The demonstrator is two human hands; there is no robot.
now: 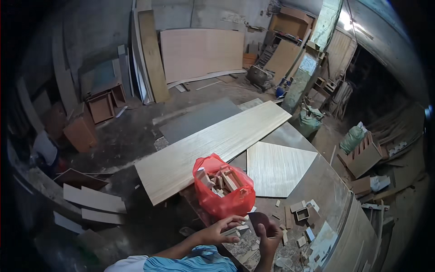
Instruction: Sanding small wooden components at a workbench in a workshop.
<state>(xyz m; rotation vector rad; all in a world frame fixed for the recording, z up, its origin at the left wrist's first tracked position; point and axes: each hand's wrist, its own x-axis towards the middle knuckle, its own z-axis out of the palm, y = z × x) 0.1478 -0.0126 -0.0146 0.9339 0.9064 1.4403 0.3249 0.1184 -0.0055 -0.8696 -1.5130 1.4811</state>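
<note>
The red bag [222, 205], filled with wooden blocks [229, 179], sat on the counter [333, 179]. Just to the near right of the bag, the right hand [270, 232] pinched a dark brown sheet [258, 220] between thumb and fingers. The sheet's free corner pointed up and left, toward the bag; fingers covered part of it, so its long axis could not be told. Directly on the near side of the bag, the left hand [224, 230] was half curled, thumb and fingers apart around a pale wooden strip [237, 231]; whether it gripped the strip could not be told. The strip's long axis slanted, its right end farther away. Beyond the bag, a long board [213, 145] ran from left to far right.
</note>
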